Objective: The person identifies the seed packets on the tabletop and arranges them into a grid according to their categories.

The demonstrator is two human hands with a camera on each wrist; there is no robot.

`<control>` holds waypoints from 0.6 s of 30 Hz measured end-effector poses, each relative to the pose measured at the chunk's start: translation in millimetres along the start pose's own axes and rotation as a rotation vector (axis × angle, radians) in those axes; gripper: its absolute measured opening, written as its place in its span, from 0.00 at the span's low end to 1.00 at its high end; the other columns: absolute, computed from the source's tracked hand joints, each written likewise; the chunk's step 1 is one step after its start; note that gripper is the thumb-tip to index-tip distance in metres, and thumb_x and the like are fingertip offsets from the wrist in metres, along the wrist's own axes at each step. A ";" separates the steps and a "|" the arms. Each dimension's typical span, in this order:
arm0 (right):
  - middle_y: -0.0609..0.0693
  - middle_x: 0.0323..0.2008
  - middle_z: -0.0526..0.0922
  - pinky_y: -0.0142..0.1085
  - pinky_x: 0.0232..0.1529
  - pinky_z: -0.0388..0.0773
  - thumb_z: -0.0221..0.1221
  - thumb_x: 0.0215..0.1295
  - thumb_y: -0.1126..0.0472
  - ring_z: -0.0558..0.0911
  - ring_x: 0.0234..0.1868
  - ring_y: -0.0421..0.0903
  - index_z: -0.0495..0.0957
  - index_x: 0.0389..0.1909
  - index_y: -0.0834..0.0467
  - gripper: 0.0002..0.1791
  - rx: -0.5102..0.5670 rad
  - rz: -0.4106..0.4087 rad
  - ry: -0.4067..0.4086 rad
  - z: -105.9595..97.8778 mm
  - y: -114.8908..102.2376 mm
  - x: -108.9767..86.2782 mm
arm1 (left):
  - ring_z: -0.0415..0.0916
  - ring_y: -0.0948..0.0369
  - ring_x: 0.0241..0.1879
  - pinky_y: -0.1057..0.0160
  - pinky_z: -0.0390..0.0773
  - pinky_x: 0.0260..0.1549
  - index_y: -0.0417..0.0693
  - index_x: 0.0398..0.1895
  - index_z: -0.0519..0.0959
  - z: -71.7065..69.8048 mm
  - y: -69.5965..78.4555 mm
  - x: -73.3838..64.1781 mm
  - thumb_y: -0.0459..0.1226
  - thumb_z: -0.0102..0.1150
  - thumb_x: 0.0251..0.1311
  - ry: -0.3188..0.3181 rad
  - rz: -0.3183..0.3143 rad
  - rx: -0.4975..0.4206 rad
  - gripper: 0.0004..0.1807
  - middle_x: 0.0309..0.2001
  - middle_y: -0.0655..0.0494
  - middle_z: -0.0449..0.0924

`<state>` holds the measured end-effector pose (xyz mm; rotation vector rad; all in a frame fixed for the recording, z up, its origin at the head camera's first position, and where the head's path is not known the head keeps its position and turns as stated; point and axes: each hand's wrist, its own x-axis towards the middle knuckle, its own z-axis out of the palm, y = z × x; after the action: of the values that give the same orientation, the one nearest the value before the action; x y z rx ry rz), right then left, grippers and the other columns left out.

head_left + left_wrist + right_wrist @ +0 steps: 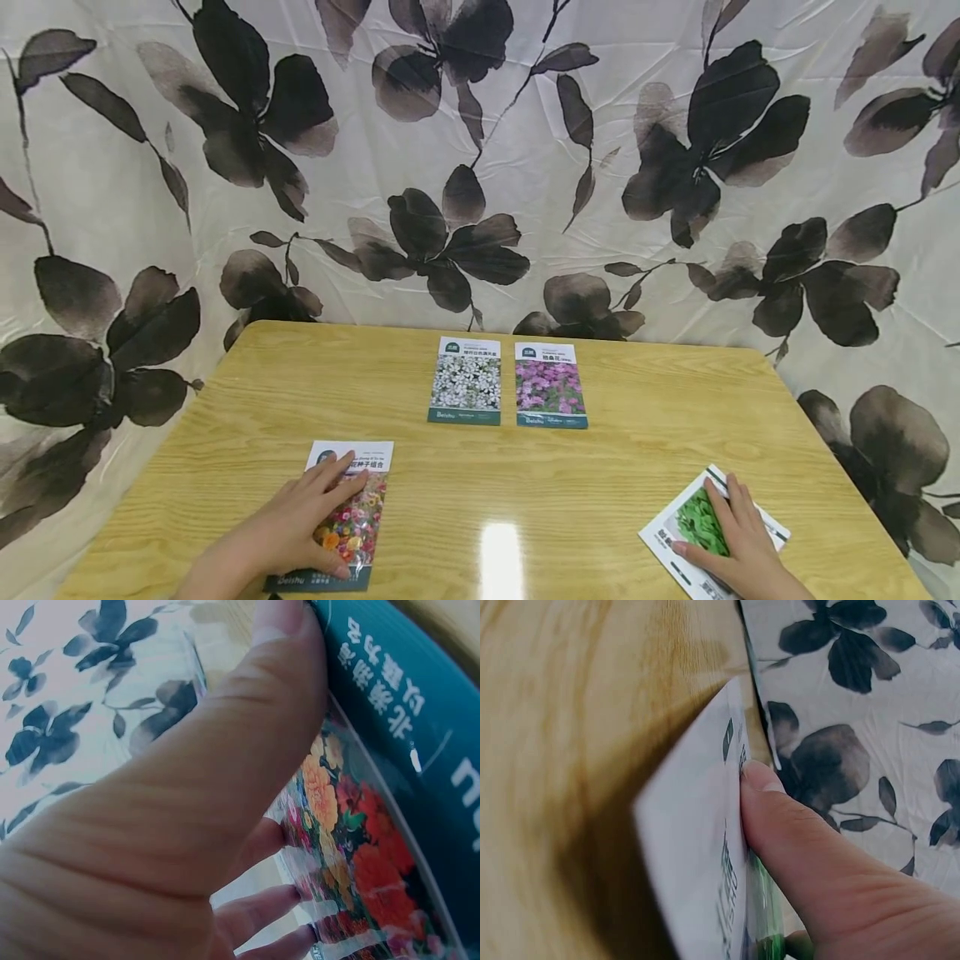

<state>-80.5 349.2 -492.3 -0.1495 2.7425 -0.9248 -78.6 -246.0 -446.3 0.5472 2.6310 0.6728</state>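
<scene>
Fabric [480,150] printed with dark blossoms fills the upper part of the frame. Below it, we see a yellow wood-grain tabletop [442,492] spreading to the bottom edge. At lower left, the left hand [292,521] lies spread, fingers extended, fingertips and thumb touching the mixed-flower seed packet [360,525], which has a white top and a teal base. At lower right, we find the right hand [738,537] laid over a white packet with a green-leaf photo [693,521], its fingers fairly straight, its thumb against the face; this packet sits diagonally. At centre, near the table's far edge, we see a white-flower seed packet [464,381] just beside a pink-flower seed packet [551,385], both upright to our view.
</scene>
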 end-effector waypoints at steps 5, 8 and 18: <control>0.78 0.72 0.26 0.80 0.55 0.33 0.65 0.62 0.45 0.26 0.69 0.80 0.40 0.77 0.69 0.58 -0.008 -0.021 0.020 0.1 1.5 -0.8 | 0.43 0.31 0.73 0.22 0.51 0.57 0.52 0.76 0.62 1.0 3.2 -1.0 0.64 0.73 0.34 -0.008 -0.030 -0.012 0.62 0.77 0.39 0.48; 0.78 0.72 0.26 0.80 0.55 0.33 0.65 0.62 0.45 0.27 0.69 0.80 0.40 0.77 0.69 0.58 -0.006 -0.030 0.023 -0.4 1.6 -0.2 | 0.43 0.31 0.73 0.22 0.51 0.57 0.51 0.76 0.62 0.5 4.6 -1.9 0.64 0.73 0.34 -0.005 -0.038 -0.015 0.62 0.77 0.38 0.48; 0.77 0.73 0.27 0.80 0.55 0.32 0.65 0.62 0.46 0.28 0.69 0.81 0.40 0.77 0.68 0.58 0.006 -0.036 0.026 -4.1 2.8 -2.0 | 0.43 0.30 0.72 0.21 0.51 0.56 0.48 0.76 0.62 1.1 10.3 0.1 0.64 0.73 0.36 0.009 -0.008 -0.026 0.61 0.76 0.37 0.48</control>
<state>-79.7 354.2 -490.4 -0.1873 2.7687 -0.9511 -75.4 -237.2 -441.9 0.5273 2.6280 0.7072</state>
